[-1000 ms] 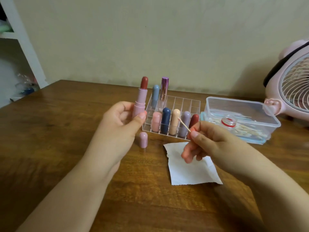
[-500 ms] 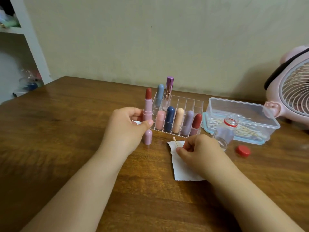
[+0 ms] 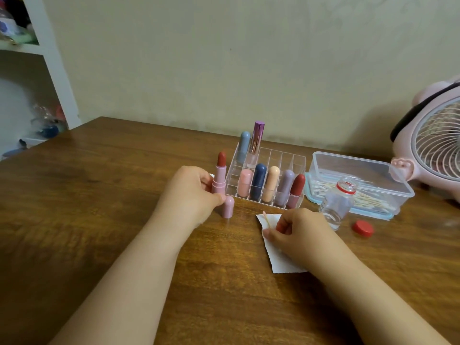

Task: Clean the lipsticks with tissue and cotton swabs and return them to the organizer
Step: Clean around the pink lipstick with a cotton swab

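Observation:
My left hand [image 3: 191, 195] grips an uncapped pink lipstick [image 3: 219, 178] with a dark red tip, upright just left of the clear organizer [image 3: 296, 160]. Its pink cap [image 3: 228, 206] stands on the table beside my thumb. My right hand [image 3: 301, 232] pinches a thin cotton swab stick [image 3: 266, 220] and rests on a white tissue [image 3: 276, 257]. The organizer holds several capped lipsticks in its front row, plus a blue one [image 3: 243, 150] and a metallic purple one [image 3: 257, 140] at the back.
A small clear bottle [image 3: 336, 207] stands open right of my right hand, its red cap [image 3: 362, 228] lying beside it. Behind it is a clear box of cotton swabs [image 3: 353, 183]. A pink fan [image 3: 438, 140] stands far right. White shelving [image 3: 49, 58] is at far left.
Both hands came down to the table. The lipstick now stands low beside the organizer, and my right hand with the swab stick has settled on the tissue.

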